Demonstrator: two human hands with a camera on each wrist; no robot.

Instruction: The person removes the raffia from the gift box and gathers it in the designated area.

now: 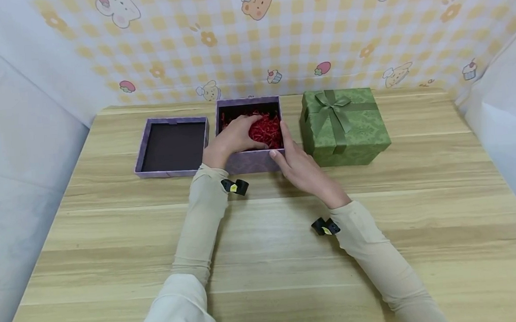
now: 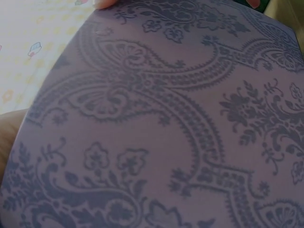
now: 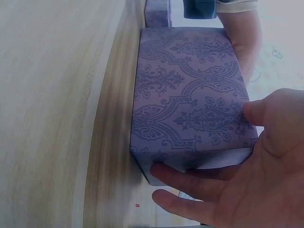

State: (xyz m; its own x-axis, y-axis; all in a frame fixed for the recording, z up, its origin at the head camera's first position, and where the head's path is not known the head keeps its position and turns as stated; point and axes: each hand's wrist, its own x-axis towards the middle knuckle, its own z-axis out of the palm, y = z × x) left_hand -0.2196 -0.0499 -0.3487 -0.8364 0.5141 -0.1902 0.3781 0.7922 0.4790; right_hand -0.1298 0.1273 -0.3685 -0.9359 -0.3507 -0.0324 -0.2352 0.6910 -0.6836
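Note:
A purple patterned box (image 1: 258,162) stands at the back middle of the table, with red shredded paper (image 1: 268,131) inside. My left hand (image 1: 234,135) reaches over its left side; fingers and thumb curve around part of the paper. Their lower parts are hidden among the shreds. At the front right corner, my right hand (image 1: 300,168) holds the box, thumb on the front wall and fingers along the right side. The right wrist view shows that thumb against the patterned wall (image 3: 190,95). In the left wrist view the box wall (image 2: 156,118) fills most of the picture.
Left of the box lies a purple lid (image 1: 174,174), its dark inside facing up. A green gift box (image 1: 358,125) with a ribbon bow stands close to the right hand. Behind the wooden table (image 1: 273,258) hangs a yellow checked cloth (image 1: 233,44).

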